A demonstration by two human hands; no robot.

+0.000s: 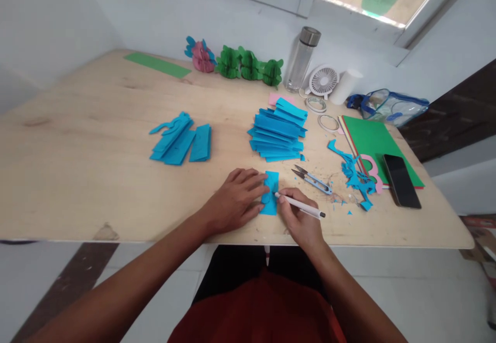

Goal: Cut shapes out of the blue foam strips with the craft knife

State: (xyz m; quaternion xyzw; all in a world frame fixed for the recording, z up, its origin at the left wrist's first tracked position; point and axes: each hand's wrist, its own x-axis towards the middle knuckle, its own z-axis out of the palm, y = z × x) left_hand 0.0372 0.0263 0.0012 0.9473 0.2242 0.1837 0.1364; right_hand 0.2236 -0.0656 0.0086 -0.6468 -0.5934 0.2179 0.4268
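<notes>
A small blue paper piece (272,207) lies flat near the table's front edge, with drawn lines on it. My left hand (236,198) rests spread on the table, its fingertips pressing the paper's left side. In my right hand (300,214) is a white pen (304,207), gripped between thumb and fingers, its tip at the paper's right part. Thread snips (312,179) with pale blue handles lie just beyond my right hand. Behind the paper is a fanned stack of blue folded strips (277,134); more blue folded pieces (174,144) lie to the left.
Blue scraps (354,172) litter the right side beside a phone (401,180) and green paper sheets (377,141). Tape rolls (328,123), a small fan (324,80), a bottle (301,59) and green paper ornaments (248,65) stand along the back. A green strip (157,64) lies far left.
</notes>
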